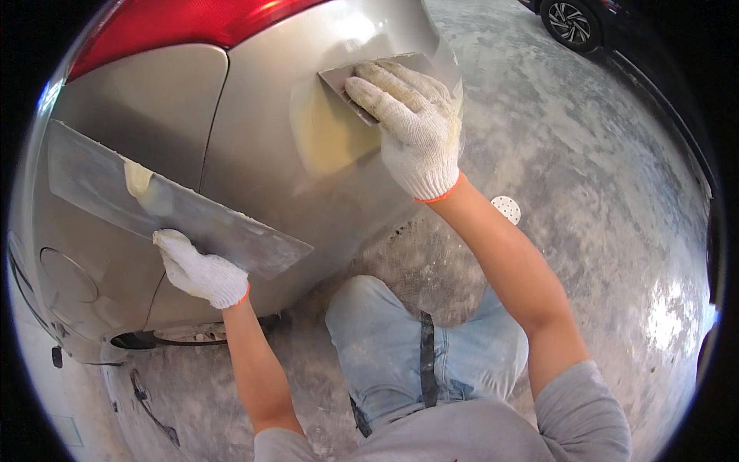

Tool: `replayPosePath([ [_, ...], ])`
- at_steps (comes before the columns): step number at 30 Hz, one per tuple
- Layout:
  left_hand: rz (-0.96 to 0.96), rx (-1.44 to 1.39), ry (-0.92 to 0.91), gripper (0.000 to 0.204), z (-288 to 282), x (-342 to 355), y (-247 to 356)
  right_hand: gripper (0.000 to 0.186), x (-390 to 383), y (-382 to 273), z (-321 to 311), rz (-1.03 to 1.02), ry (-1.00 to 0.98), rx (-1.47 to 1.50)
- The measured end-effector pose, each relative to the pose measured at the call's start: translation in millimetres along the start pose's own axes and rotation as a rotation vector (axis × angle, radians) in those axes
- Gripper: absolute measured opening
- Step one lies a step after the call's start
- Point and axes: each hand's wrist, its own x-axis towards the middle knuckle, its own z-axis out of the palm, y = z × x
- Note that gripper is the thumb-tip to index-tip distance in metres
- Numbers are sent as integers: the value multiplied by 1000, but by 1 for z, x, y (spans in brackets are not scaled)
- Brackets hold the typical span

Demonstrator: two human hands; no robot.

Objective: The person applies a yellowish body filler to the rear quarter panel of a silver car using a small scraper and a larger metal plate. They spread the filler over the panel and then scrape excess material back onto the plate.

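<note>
My gloved left hand (pixel 202 271) grips the lower edge of a long, thin grey mixing board (pixel 208 223), held tilted beside the car. A blob of cream body filler (pixel 138 179) clings near the board's upper edge. My gloved right hand (pixel 412 115) is closed on a flat rectangular putty spreader (pixel 356 106), pressed against the corner of the beige-grey car body (pixel 265 138). Beneath the spreader lies a yellowish patch of filler (pixel 339 135) on the panel. Both white knit gloves have orange cuffs, and the right one is smeared with filler.
A red tail light (pixel 185 23) sits above the panel. On the blotchy concrete floor (pixel 600 200) lies a white perforated sanding disc (pixel 506 209). A dark car's wheel (pixel 571 25) stands at the far right, and a black cable or strap (pixel 150 404) lies at the lower left.
</note>
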Motion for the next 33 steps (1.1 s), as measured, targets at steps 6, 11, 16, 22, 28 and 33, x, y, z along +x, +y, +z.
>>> replayPosePath([
  [6, 70, 66, 21, 46, 0, -9, 3, 35, -53, -14, -11, 28, -287, -20],
  [11, 123, 163, -100, 46, -12, -37, -4, 34, -82, -20, -26, -62, -311, -17],
  [16, -25, 159, -168, 45, -10, -89, -3, 37, -47, -61, -75, 170, -329, 118],
  [22, -116, 159, -57, 48, 3, -119, 19, 31, -23, -122, -120, 752, -546, 593],
  [28, -117, 85, 46, 57, -15, -76, 26, 43, -22, -71, -71, 344, -473, 120],
  [33, -174, -30, 48, 58, -19, -49, 16, 39, 12, -45, -4, 51, 30, -76],
])
